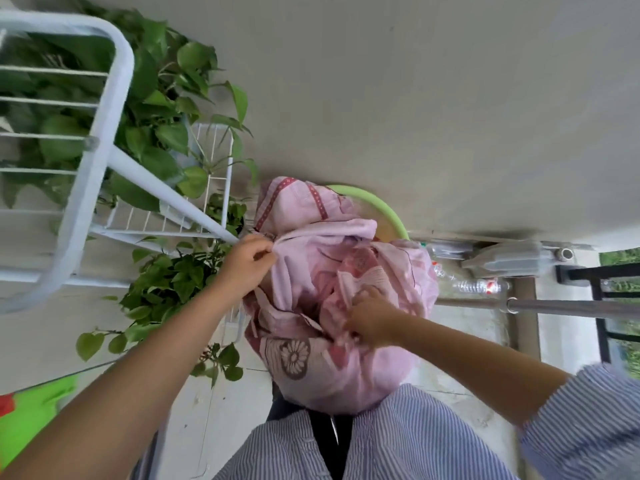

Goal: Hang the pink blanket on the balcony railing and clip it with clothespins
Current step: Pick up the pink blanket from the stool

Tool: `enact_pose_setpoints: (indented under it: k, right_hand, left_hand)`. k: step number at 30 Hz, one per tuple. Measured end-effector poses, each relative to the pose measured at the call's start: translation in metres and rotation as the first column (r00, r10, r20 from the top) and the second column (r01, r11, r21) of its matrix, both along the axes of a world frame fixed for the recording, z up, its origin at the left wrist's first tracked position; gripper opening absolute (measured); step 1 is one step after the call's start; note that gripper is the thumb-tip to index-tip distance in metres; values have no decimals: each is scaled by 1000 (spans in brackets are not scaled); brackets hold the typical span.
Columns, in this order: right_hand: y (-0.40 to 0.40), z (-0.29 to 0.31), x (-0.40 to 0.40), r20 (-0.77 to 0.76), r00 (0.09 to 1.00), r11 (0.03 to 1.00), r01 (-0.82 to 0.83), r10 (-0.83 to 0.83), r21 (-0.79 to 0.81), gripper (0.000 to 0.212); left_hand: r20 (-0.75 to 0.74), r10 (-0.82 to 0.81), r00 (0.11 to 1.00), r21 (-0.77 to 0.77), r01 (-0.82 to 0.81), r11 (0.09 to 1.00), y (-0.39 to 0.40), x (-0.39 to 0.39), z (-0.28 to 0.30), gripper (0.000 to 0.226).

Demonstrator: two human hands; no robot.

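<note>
The pink blanket [332, 292] is bunched in a heap in front of me, over a green basin [381, 207] whose rim shows behind it. My left hand [247, 261] pinches a fold at the blanket's upper left edge. My right hand [369, 318] is sunk into the crumpled middle, fingers closed on the cloth. The blanket has a dark flower print low down and a dotted red trim at the top. The black balcony railing [602, 292] stands at the far right, apart from the blanket. I see no clothespins.
A white metal drying rack [104, 140] and leafy potted plants [162, 143] fill the left. A grey wall [415, 98] lies ahead. Plastic bottles [485, 285] lie on the floor at the right, beside a metal pole [554, 308]. A green object [34, 410] sits low left.
</note>
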State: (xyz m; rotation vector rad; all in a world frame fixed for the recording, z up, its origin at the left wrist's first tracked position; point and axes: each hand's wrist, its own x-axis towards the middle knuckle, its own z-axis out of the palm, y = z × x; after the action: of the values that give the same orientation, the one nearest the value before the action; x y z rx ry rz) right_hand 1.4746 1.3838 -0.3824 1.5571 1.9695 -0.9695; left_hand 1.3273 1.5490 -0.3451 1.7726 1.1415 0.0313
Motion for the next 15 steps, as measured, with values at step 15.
enact_pose_setpoints:
  k: [15]
  right_hand:
    - [0,28,67,-198,742,719,670,-641,186,37]
  left_hand:
    - [311,-95,946,-215,167,962,-17,66,51,36]
